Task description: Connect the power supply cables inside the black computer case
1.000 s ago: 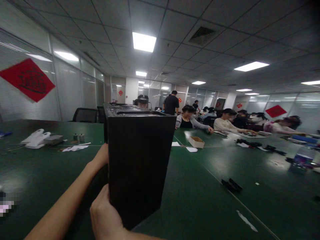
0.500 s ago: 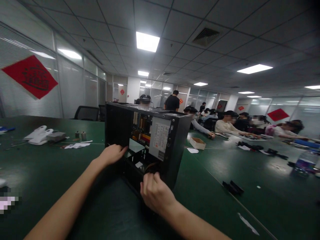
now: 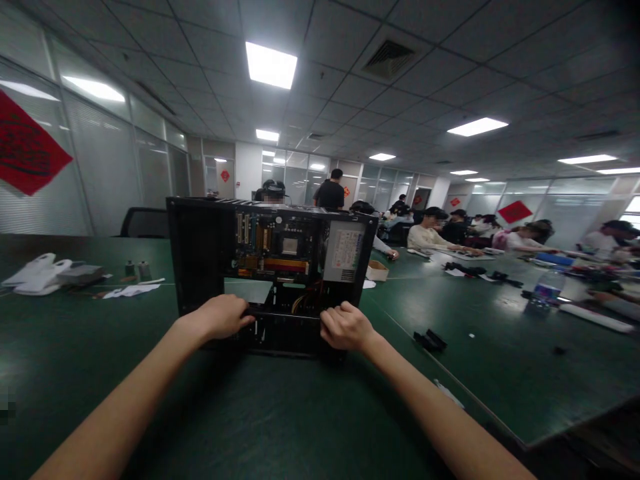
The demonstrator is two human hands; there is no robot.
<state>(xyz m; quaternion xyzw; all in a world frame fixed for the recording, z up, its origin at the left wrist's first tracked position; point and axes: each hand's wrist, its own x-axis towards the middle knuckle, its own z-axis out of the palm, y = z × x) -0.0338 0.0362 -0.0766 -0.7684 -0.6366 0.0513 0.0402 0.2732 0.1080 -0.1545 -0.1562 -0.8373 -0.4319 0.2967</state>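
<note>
A black computer case [image 3: 200, 253] stands upright on the green table [image 3: 280, 427], its open side facing me. Inside I see a motherboard [image 3: 275, 247] and a grey power supply [image 3: 344, 252]. My left hand [image 3: 220, 317] grips the lower front edge of the case at the left. At the right end of that edge, my right hand [image 3: 345, 328] is closed on the case. Coloured wires [image 3: 307, 301] hang in the bottom of the case between my hands.
White plastic parts [image 3: 37, 275], papers [image 3: 127, 291] and small items lie at the left. A black part [image 3: 429, 341] lies to the right, a small cardboard box [image 3: 376, 270] behind the case. Several people sit at the table's far right side; a water bottle [image 3: 544, 293] stands there.
The case has been turned from showing its closed black panel to showing its open interior squarely. Both hands shifted from its corner to its lower front edge.
</note>
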